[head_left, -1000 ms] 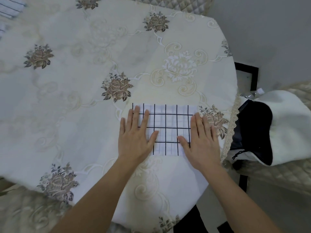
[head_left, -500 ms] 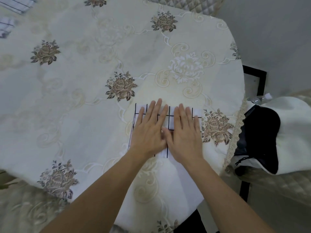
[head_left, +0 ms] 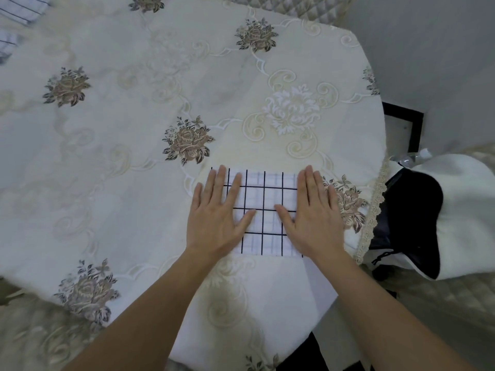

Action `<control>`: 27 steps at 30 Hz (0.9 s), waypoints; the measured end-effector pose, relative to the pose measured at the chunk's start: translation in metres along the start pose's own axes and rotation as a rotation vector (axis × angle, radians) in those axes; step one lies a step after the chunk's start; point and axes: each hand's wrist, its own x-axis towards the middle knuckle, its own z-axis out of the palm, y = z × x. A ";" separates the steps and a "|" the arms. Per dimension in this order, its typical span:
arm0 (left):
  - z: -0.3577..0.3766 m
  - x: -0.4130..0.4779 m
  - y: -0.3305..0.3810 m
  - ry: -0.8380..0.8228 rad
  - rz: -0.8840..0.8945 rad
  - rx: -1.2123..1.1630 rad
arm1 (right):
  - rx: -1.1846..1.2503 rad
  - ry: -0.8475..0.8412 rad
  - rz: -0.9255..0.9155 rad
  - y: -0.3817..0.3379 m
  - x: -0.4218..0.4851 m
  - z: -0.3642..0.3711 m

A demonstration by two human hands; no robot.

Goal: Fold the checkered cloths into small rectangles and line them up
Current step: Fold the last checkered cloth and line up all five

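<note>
1. Head view: the left hand (head_left: 217, 220) lies palm down on the left part of the checkered cloth (head_left: 263, 207), with its fingers straight and slightly spread, gripping nothing.
2. The right hand (head_left: 313, 218) lies palm down on the right part of the same cloth. Its fingers are straight and close together and hold nothing, and its outer fingers reach past the cloth's right edge.
3. The checkered cloth, white with dark grid lines, is a flat rectangle on the table (head_left: 120, 145), under and between both hands. A bare strip of it shows between the two thumbs, which point toward each other without touching.
4. A cream embroidered tablecloth (head_left: 267, 303) covers the table. One brown rose motif (head_left: 187, 141) sits just beyond the left hand's fingertips.
5. A second rose (head_left: 351, 204) lies just beside the right hand's little finger.
6. Far beyond the left hand, at the frame's upper left corner, are two more lined cloths (head_left: 18, 8), both cut off by the edge.
7. To the right of the right hand, off the table's edge, a black-and-white garment (head_left: 455, 218) rests on a quilted seat (head_left: 442, 298).
</note>
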 end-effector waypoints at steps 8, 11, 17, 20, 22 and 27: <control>0.001 -0.001 0.001 -0.042 0.003 0.003 | 0.258 0.042 -0.128 -0.093 0.005 -0.013; 0.000 -0.001 0.000 -0.054 0.013 0.026 | 0.300 -0.021 -0.119 -0.103 0.006 -0.002; 0.001 0.000 0.000 -0.017 -0.007 -0.012 | 0.104 0.042 -0.017 -0.047 0.002 0.004; 0.000 0.000 -0.001 -0.011 -0.003 -0.029 | 0.063 0.055 0.052 -0.028 -0.001 0.003; 0.000 0.000 -0.001 -0.013 -0.001 -0.026 | 0.067 0.049 0.082 -0.019 -0.005 0.003; 0.001 -0.001 0.000 -0.017 -0.002 -0.022 | 0.051 0.049 0.117 -0.006 -0.016 0.001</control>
